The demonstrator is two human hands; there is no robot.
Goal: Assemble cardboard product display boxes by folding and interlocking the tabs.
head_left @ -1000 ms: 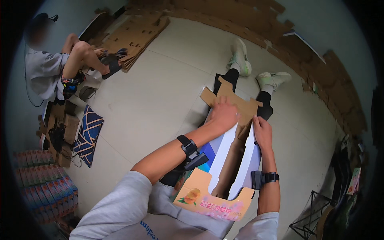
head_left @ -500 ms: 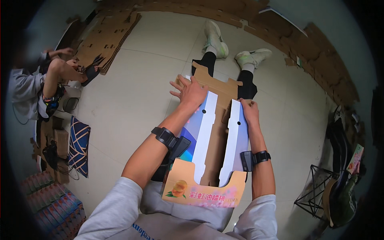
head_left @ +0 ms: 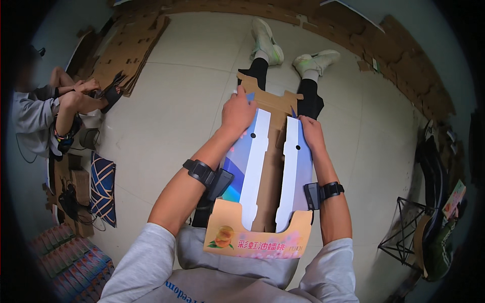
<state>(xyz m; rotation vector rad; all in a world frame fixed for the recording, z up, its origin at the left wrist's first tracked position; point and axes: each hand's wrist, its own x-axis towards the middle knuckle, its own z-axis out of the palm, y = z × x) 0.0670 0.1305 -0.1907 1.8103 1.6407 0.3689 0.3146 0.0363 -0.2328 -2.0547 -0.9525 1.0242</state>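
Observation:
A partly folded cardboard carton [head_left: 270, 166] rests lengthwise over my lap and legs. Its two side walls are blue-purple outside, with white inner strips and a round dark hole in each. The near end panel [head_left: 257, 242] is peach-coloured with a printed fruit; the brown far end panel [head_left: 268, 98] lies out toward my shins. At the far left corner, my left hand [head_left: 238, 113] is closed on the side wall beside a small blue flap. My right hand [head_left: 311, 132] pinches the far end of the right wall, thumb on top; its other fingers are mostly hidden.
Flat brown cardboard sheets [head_left: 134, 55] are stacked at the far left, near a seated person [head_left: 43, 113]. A patterned cushion [head_left: 102, 189] and several colourful cartons [head_left: 70, 262] are at the left. A black wire frame [head_left: 404, 232] stands at the right.
My left hand's spread fingers have closed around the far left corner. Blue flaps now show upright at both far corners. The seated person's hands have moved closer together.

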